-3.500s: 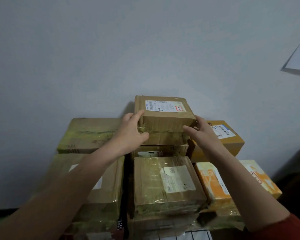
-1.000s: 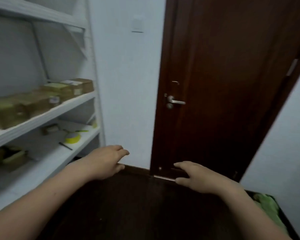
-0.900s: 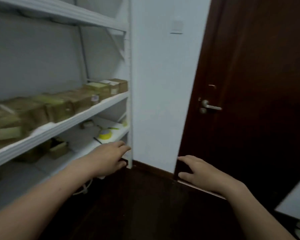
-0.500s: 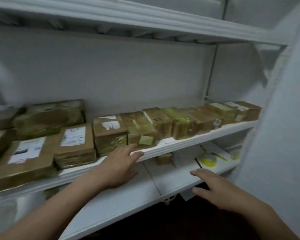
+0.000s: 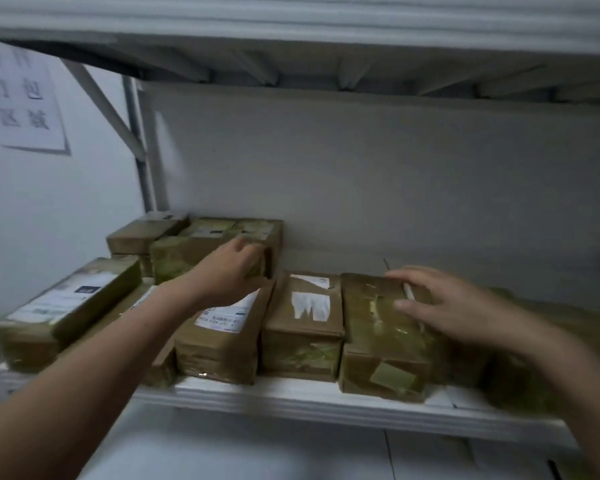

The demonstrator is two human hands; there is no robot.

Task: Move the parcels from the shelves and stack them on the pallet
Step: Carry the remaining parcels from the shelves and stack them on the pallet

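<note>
Reaching into the shelf (image 5: 326, 400), both hands were over the parcels, which sat in a row along its front edge, with more stacked behind at the left. Left hand (image 5: 232, 275) was at the near right corner of the rear parcel (image 5: 187, 252), a taller box behind the front row. Its fingers were bent against that corner, but blur hid whether they had hold of it. Its wrist passed above a labelled parcel (image 5: 219, 337) in the front row. Right hand (image 5: 444, 306) was spread flat, fingers straight, over the top of the taped parcel (image 5: 378, 344), gripping nothing; could not tell whether it pressed down or only hovered. Between the hands sat a middle parcel (image 5: 303, 327) with a torn white label, tight against its neighbours on both sides. A long parcel (image 5: 66, 299) lay at the far left. A paper sign (image 5: 25, 98) hung on the wall left of the shelf frame.
</note>
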